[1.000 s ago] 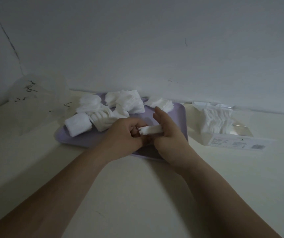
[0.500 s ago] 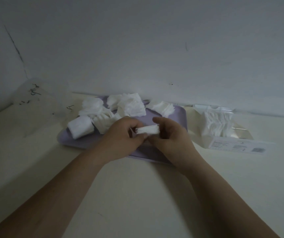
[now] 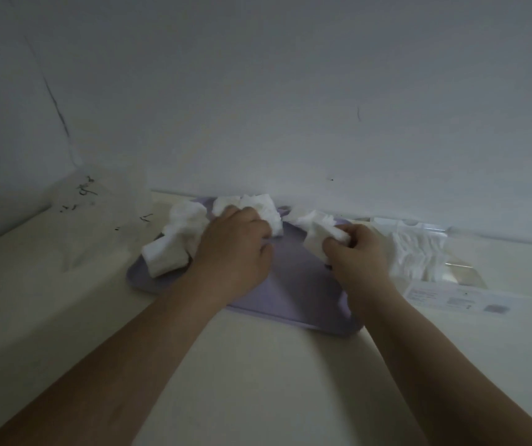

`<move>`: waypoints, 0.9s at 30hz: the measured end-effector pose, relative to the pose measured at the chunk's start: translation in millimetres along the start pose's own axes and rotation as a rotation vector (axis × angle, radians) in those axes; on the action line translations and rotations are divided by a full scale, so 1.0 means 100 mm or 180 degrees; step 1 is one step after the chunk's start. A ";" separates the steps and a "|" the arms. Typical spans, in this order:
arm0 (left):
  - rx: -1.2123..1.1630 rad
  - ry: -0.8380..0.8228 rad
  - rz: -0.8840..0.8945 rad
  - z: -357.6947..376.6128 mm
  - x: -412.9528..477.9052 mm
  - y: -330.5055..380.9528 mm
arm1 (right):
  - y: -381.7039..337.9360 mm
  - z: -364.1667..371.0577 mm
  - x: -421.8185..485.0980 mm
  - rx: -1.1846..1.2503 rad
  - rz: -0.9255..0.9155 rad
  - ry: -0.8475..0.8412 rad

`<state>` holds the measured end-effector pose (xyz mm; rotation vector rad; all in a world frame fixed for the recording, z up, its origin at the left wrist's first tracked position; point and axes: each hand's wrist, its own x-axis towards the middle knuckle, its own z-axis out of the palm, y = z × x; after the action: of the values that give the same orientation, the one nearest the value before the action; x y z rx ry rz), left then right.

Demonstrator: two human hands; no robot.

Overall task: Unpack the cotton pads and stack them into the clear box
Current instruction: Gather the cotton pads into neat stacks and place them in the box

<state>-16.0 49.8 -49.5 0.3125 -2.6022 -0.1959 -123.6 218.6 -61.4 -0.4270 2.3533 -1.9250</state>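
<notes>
Two hands busy: our right hand (image 3: 361,252) pinches a pad stack (image 3: 317,241), our left hand (image 3: 235,252) curls over the pile (image 3: 177,226), grip unclear; we should square edges before the box (image 3: 470,278).

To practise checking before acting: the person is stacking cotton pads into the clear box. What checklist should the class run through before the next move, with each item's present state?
1. Right hand grips a small stack of white cotton pads: ok.
2. Stack's edges lined up: cannot tell, blurred.
3. Clear plastic box has room beside the pads already inside: ok.
4. Way from right hand to box free: ok, nothing lies between.
5. Left hand has a grip on the loose pile of white pads on the flat lilac tray: cannot tell, fingertips hidden.
</notes>
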 end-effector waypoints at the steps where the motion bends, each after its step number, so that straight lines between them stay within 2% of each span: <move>1: -0.0197 -0.0161 0.0078 0.07 0.10 0.08 | 0.01 -0.02 0.02 -0.0034 -0.0075 0.0177; 5: -0.0418 -0.0777 -0.0052 0.39 0.56 0.36 | 0.11 -0.04 0.03 0.0052 -0.0180 0.0528; 12: -0.0134 -0.1566 -0.0208 0.71 1.05 0.44 | 0.19 -0.13 0.09 0.0409 0.0050 0.0542; 15: -0.0237 -0.1575 -0.0151 0.68 0.92 0.47 | 0.21 -0.12 0.10 0.0430 -0.0006 0.0570; 18: -0.0525 -0.1354 0.0007 0.61 0.57 0.43 | 0.19 -0.13 0.10 0.0443 -0.0084 0.0571; 21: -0.0580 -0.1191 0.0071 0.53 0.21 0.25 | 0.19 -0.10 0.08 0.0512 -0.0197 0.0363; 24: -0.0594 -0.0908 -0.0124 0.38 0.00 0.15 | 0.17 -0.07 0.01 0.0529 -0.0183 0.0039; 26: -0.0417 -0.0835 -0.0302 0.25 -0.11 0.10 | 0.16 -0.06 -0.03 0.0369 -0.0223 -0.0107; 27: -0.0566 -0.0863 -0.0348 0.20 -0.15 0.05 | 0.16 -0.08 -0.04 0.0294 -0.0250 -0.0140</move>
<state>-14.6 60.2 -72.6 0.3879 -2.8090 -0.5385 -124.4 230.0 -75.9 -0.5561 2.2423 -2.0265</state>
